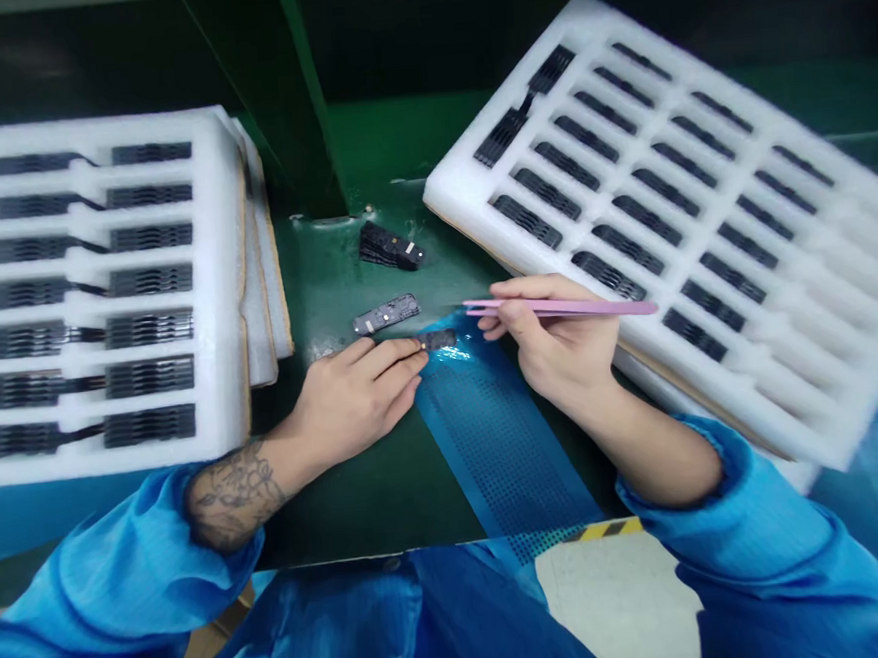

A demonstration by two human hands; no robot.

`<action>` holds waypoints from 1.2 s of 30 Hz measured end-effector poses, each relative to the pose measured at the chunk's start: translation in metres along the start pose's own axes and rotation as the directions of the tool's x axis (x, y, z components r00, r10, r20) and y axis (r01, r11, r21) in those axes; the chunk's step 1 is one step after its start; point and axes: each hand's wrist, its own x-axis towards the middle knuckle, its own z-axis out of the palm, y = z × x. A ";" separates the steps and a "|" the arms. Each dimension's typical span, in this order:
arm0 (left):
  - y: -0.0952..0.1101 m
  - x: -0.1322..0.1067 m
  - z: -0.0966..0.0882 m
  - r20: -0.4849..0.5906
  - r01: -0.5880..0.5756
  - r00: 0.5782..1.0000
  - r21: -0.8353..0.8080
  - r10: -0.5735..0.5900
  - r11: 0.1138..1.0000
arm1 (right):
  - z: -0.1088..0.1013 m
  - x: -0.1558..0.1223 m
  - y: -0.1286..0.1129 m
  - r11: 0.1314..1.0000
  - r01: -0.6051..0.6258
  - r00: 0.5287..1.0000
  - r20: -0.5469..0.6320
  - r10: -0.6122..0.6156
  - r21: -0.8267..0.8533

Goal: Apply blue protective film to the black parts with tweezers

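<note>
My right hand [560,336] grips a pair of pink tweezers [588,308] between thumb and fingers, tips pointing left. With closed fingertips, my left hand [364,389] holds the left end of a small dark, oblong part [440,339] on a blue perforated sheet [490,416]. The tweezer tips are above and right of this part, apart from it. Just beyond my left hand lies a flat circuit board [387,315] with small components. Farther back, a fanned stack of black boards [390,246] rests on the green table.
On the left stands a stack of white foam trays [214,285] holding rows of black parts. Another white foam tray [466,182], set at an angle on the right, holds similar parts in slots. A green post [272,90] rises behind the board stack.
</note>
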 end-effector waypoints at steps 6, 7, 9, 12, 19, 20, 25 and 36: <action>0.001 -0.002 0.000 -0.019 0.063 0.998 0.090 -0.062 0.994 | -0.008 0.002 0.000 0.930 0.329 0.929 0.231 -0.289 -0.161; 0.002 -0.002 -0.001 -0.001 0.042 0.999 0.095 -0.042 0.995 | -0.008 0.003 0.000 0.909 0.370 0.906 0.294 -0.306 -0.193; 0.002 -0.002 -0.004 0.037 0.003 0.999 0.093 -0.007 0.996 | -0.009 0.007 -0.001 0.862 0.440 0.847 0.435 -0.307 -0.249; 0.003 -0.003 -0.012 0.095 -0.017 0.995 0.078 0.009 0.997 | -0.010 0.010 0.001 0.815 0.487 0.787 0.562 -0.254 -0.314; 0.004 0.000 -0.021 0.069 -0.082 0.995 0.136 0.073 0.987 | -0.009 0.010 0.005 0.815 0.474 0.794 0.562 -0.232 -0.332; 0.004 0.002 -0.021 0.057 -0.064 0.997 0.116 0.058 0.991 | -0.009 0.010 0.006 0.815 0.474 0.797 0.556 -0.235 -0.335; 0.000 0.018 -0.024 -0.105 0.222 0.968 -0.068 -0.228 0.973 | -0.009 0.010 0.009 0.818 0.451 0.816 0.537 -0.216 -0.357; -0.019 0.026 -0.003 -0.013 0.501 0.862 -0.116 -0.506 0.857 | -0.010 0.011 0.008 0.819 0.449 0.816 0.538 -0.213 -0.357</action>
